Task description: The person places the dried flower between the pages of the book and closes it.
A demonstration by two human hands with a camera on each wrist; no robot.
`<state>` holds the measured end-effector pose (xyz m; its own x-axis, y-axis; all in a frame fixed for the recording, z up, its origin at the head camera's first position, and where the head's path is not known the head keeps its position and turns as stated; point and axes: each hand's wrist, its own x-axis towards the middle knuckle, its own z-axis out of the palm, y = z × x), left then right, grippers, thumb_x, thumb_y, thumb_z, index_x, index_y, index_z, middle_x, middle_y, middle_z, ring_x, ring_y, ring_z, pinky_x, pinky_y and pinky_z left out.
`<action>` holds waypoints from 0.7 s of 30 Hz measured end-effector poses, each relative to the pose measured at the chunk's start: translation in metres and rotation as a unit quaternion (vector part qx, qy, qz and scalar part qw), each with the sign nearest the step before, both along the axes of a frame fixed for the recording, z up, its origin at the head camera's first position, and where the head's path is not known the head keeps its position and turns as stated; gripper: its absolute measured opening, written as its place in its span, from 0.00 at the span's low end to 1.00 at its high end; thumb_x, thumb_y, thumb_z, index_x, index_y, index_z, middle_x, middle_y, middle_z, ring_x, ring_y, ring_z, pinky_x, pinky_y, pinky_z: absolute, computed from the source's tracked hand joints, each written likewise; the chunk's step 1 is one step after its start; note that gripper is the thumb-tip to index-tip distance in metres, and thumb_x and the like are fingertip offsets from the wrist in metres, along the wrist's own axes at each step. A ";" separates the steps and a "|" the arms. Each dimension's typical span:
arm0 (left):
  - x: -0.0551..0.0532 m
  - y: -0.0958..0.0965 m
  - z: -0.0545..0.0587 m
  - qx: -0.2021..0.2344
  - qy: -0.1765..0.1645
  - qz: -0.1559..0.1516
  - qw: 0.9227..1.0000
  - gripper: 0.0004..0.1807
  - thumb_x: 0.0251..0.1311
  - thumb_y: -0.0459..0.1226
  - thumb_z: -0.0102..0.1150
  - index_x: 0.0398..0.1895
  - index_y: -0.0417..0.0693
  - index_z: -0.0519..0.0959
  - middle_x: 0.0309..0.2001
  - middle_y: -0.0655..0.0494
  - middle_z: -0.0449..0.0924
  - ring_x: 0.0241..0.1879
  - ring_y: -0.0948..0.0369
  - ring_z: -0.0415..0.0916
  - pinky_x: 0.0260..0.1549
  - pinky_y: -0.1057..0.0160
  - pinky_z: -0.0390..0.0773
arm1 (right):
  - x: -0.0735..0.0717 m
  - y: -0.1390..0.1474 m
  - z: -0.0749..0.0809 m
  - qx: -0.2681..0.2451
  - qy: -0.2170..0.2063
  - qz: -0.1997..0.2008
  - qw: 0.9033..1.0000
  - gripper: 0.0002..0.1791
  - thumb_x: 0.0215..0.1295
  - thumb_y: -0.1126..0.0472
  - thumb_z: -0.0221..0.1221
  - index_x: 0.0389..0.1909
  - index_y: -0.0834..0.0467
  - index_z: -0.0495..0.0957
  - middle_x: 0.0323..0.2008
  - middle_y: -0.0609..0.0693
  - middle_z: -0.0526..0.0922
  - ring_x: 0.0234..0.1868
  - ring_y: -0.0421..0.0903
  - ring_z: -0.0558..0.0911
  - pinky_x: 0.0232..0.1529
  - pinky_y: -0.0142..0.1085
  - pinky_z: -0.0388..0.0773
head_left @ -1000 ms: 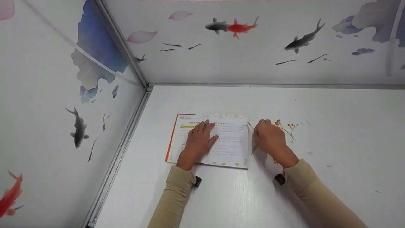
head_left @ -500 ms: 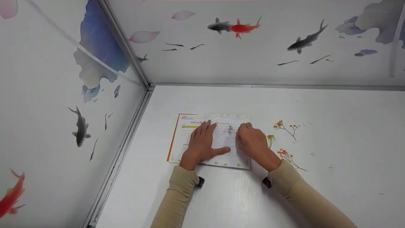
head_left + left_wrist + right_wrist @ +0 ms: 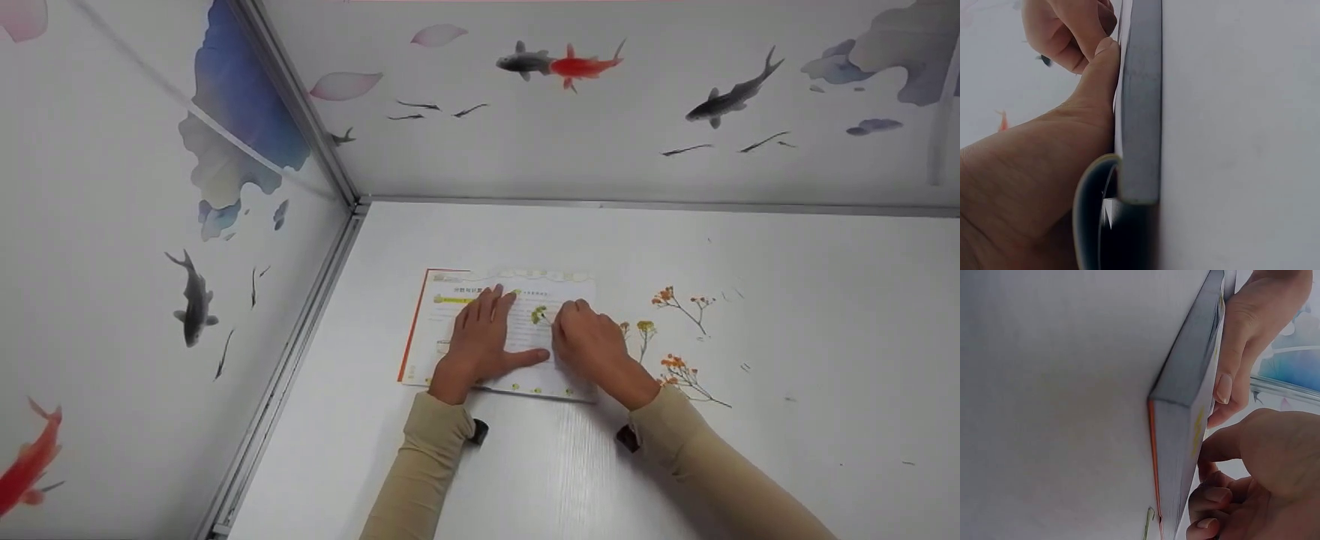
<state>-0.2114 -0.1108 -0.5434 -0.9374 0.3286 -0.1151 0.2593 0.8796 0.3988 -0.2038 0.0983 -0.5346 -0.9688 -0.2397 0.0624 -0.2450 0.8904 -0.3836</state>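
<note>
A book (image 3: 577,289) with printed pages facing up lies on the white table, its orange cover edge showing at the left. My left hand (image 3: 480,337) rests on the pages, fingers spread and thumb stretched to the right. Over the right part of the page, my right hand (image 3: 592,341) pinches a small yellow-green flower sprig (image 3: 538,314), head to the left, stem hidden by the fingers. The right wrist view shows the thick page block (image 3: 1171,461) side-on, with my right hand (image 3: 1269,461) curled close beside it and the left thumb on top.
Right of the book lie an upper orange sprig (image 3: 664,296), a lower orange sprig (image 3: 677,364) and a yellow one (image 3: 646,328). Thin stem bits (image 3: 745,367) are scattered farther right. Printed wall panels (image 3: 630,161) border the table at the back and left.
My right hand has moved left from the table beside the book onto the page, bringing the yellow-green sprig. My left thumb has spread outward to the right; the left hand otherwise stays put.
</note>
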 end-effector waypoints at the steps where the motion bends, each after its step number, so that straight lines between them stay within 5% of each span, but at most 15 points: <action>1: 0.000 0.000 0.000 -0.001 0.001 0.000 1.000 0.64 0.60 0.76 0.62 0.89 0.53 0.51 0.90 0.48 0.45 0.89 0.47 0.43 0.86 0.43 0.47 | 0.000 0.001 0.000 -0.009 -0.009 0.000 1.000 0.12 0.83 0.59 0.53 0.41 0.64 0.78 0.35 0.58 0.79 0.26 0.54 0.78 0.31 0.52 0.80; 5: 0.000 -0.001 -0.001 -0.004 0.000 -0.001 1.000 0.64 0.60 0.76 0.61 0.89 0.53 0.51 0.90 0.49 0.44 0.89 0.48 0.42 0.85 0.43 0.47 | -0.004 0.010 0.003 -0.039 -0.025 -0.001 0.999 0.11 0.82 0.58 0.53 0.43 0.62 0.78 0.36 0.56 0.80 0.30 0.51 0.78 0.34 0.48 0.79; 9: -0.001 0.000 -0.003 -0.011 0.000 -0.003 1.000 0.63 0.61 0.77 0.60 0.89 0.53 0.50 0.89 0.49 0.45 0.89 0.47 0.43 0.85 0.42 0.48 | -0.012 0.026 0.004 -0.041 0.031 0.001 0.999 0.10 0.81 0.60 0.55 0.44 0.64 0.78 0.38 0.59 0.82 0.34 0.54 0.80 0.35 0.50 0.80; 12: -0.001 0.000 -0.003 -0.009 0.000 -0.002 1.000 0.63 0.61 0.76 0.60 0.89 0.53 0.51 0.89 0.48 0.45 0.89 0.46 0.44 0.85 0.42 0.48 | -0.020 0.040 0.004 -0.036 0.059 0.019 0.997 0.10 0.81 0.61 0.57 0.51 0.65 0.78 0.49 0.63 0.82 0.46 0.59 0.83 0.46 0.55 0.82; 17: -0.001 0.001 -0.003 0.001 -0.001 0.000 1.000 0.63 0.61 0.76 0.61 0.89 0.53 0.51 0.89 0.47 0.45 0.89 0.46 0.43 0.85 0.41 0.48 | -0.030 0.060 0.004 -0.052 -0.010 0.084 0.995 0.26 0.82 0.60 0.56 0.74 0.65 0.69 0.77 0.66 0.69 0.77 0.66 0.72 0.71 0.65 0.71; 21: 0.000 0.001 -0.002 0.009 -0.002 0.001 1.000 0.63 0.62 0.74 0.62 0.89 0.52 0.50 0.89 0.47 0.44 0.89 0.45 0.42 0.85 0.41 0.47 | -0.029 0.066 0.003 -0.041 -0.052 0.108 0.992 0.34 0.83 0.59 0.55 0.83 0.65 0.60 0.85 0.64 0.59 0.84 0.65 0.62 0.77 0.67 0.63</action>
<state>-0.2114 -0.1098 -0.5457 -0.9375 0.3293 -0.1127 0.2567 0.8727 0.4153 -0.2330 0.1647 -0.5314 -0.8974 -0.4411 -0.0083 -0.3819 0.7862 -0.4859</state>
